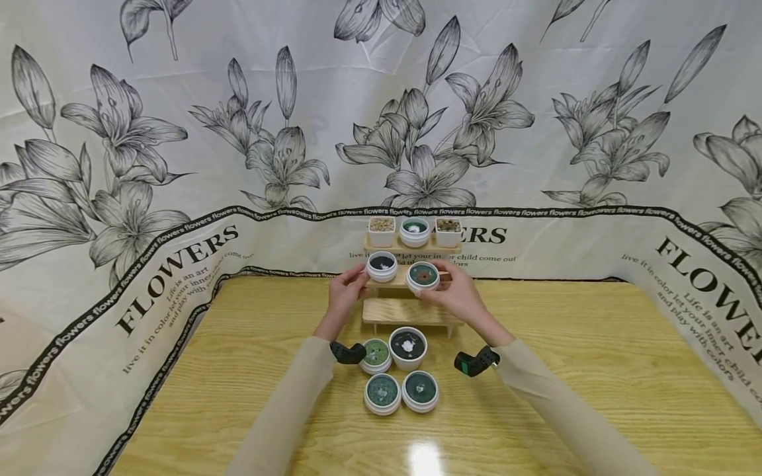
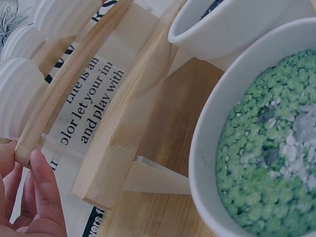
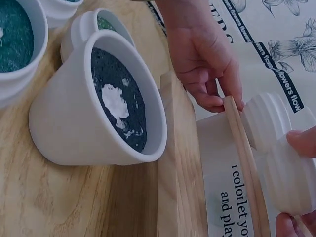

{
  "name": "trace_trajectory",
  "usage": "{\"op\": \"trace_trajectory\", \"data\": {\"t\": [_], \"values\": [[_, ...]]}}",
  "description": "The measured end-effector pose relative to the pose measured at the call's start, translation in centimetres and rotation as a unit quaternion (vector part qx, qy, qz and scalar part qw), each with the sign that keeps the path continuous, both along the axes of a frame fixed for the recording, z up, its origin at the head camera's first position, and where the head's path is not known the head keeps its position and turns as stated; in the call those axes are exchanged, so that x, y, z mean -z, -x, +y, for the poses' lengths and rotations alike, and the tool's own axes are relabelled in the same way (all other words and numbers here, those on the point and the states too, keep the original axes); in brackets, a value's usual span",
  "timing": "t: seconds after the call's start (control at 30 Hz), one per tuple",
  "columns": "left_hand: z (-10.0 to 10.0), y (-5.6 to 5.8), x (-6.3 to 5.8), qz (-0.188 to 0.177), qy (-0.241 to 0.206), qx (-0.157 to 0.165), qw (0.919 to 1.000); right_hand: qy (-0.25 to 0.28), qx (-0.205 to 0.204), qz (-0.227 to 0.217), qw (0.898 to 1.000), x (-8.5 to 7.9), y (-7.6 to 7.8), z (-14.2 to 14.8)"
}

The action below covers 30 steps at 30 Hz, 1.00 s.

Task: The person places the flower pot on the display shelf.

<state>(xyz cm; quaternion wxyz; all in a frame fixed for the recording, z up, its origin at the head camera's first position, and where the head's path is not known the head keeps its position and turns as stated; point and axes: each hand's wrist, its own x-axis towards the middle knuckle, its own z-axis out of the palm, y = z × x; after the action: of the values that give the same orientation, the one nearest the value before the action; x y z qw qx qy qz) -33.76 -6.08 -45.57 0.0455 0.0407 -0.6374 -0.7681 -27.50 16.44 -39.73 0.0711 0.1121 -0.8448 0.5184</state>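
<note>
My left hand [image 1: 346, 295] pinches the left end of the middle wooden shelf board [image 2: 74, 74] between thumb and finger. Beside it a white pot with dark filling [image 1: 381, 266] sits on that board. My right hand [image 1: 460, 295] grips a round white pot with teal and brown filling [image 1: 423, 276] at the board's right part. In the right wrist view, fingertips [image 3: 302, 142] press the side of this ribbed pot [image 3: 289, 175], close against the other pot [image 3: 268, 120]. The lower wooden step [image 1: 411, 311] lies in front of both hands.
On the top tier [image 1: 413, 248] stand two square pots, one with pale gravel [image 1: 381, 231], and a round green-filled pot [image 1: 414, 231] between them. Several round pots, including a taller dark-filled one [image 1: 407, 347], stand on the wooden table [image 1: 268, 396] before the stand. A flower-printed cloth [image 1: 286, 198] hangs behind.
</note>
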Motion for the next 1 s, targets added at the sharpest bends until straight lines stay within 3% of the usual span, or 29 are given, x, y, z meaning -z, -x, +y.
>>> {"op": "trace_trajectory", "data": {"t": [0.3,0.6,1.0], "values": [[0.1,0.0,0.1,0.001,-0.007,-0.003,1.0000,-0.015,0.010,0.000,1.000,0.5,0.9,-0.4],[-0.1,-0.3,-0.4,0.008,-0.008,0.006,0.9999,-0.006,0.015,0.001,1.000,0.3,0.9,-0.9],[-0.2,0.0,0.1,0.001,-0.002,0.005,1.0000,0.024,0.024,-0.004,0.999,0.5,1.6,-0.9]]}}
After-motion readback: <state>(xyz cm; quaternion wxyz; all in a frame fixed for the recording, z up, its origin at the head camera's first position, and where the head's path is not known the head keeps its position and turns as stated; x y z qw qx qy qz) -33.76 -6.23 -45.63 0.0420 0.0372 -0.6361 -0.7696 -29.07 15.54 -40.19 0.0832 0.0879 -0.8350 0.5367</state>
